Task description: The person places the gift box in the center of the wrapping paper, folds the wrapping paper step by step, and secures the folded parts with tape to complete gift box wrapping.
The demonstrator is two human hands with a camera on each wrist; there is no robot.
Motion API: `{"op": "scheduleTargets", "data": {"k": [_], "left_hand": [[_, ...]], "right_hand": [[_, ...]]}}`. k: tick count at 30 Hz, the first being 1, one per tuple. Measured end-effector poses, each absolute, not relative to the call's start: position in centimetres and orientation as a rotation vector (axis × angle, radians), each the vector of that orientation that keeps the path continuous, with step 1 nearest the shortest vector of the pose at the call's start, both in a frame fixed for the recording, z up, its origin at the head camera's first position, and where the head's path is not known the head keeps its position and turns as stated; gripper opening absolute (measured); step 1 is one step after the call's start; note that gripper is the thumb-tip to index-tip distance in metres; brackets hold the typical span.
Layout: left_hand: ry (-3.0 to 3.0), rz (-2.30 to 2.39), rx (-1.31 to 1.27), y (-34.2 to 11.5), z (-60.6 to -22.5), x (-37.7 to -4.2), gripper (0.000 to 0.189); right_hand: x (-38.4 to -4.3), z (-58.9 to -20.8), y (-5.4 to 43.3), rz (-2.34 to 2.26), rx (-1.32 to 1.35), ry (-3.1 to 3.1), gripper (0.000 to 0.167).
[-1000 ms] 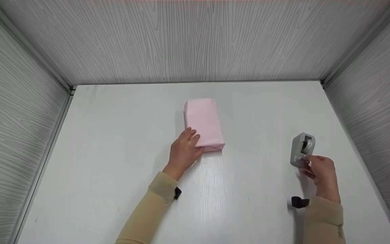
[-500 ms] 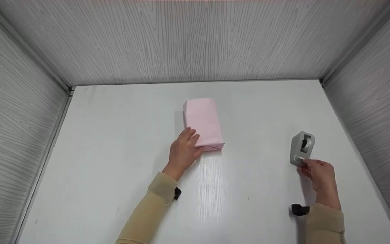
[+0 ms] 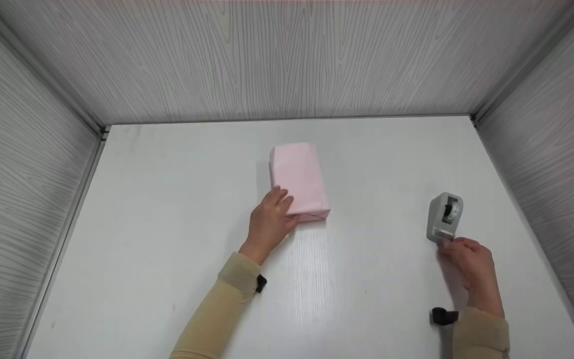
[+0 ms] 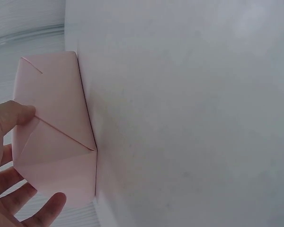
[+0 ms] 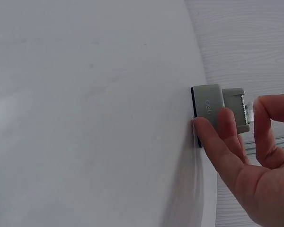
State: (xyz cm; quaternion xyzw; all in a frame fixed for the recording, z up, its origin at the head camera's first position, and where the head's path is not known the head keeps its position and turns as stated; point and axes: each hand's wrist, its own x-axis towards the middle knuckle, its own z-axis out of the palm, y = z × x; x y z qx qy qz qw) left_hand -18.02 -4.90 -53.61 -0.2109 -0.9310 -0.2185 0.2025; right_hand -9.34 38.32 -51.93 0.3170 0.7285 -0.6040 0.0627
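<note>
A box wrapped in pink paper [image 3: 299, 174] lies on the white table, a folded end flap facing the near side. My left hand [image 3: 269, 222] holds it at the near left corner. In the left wrist view the thumb presses the flap of the pink box [image 4: 57, 99] and the other fingers spread along its far side. A grey tape dispenser [image 3: 444, 217] stands at the right. My right hand [image 3: 471, 259] pinches the end of the clear tape [image 5: 250, 112] just off the serrated cutter, while other fingers rest at the dispenser's front [image 5: 208, 101].
Grey wood-grain panels [image 3: 287, 60] enclose the white table [image 3: 192, 174] at the back and both sides. A small black wrist mount [image 3: 444, 316] sticks out from the right sleeve [image 3: 481, 331].
My right hand has drawn back slightly toward the near side, pulling the tape end off the dispenser's cutter. The left hand and the pink box stay in place.
</note>
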Motion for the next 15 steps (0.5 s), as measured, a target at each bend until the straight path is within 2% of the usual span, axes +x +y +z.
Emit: {"op": "scheduleTargets", "data": {"k": [8,15], "left_hand": [[-2.597,-0.61,-0.592,-4.92,-53.67,-18.09,0.04],[-2.601,-0.601,-0.594,-4.89,-53.7,-18.08,0.041]], "right_hand": [[-8.95,-52.58,38.17,-1.647,0.963,2.331,0.034],[-8.63,-52.42,37.97,-1.418,0.949,2.438,0.058]]}}
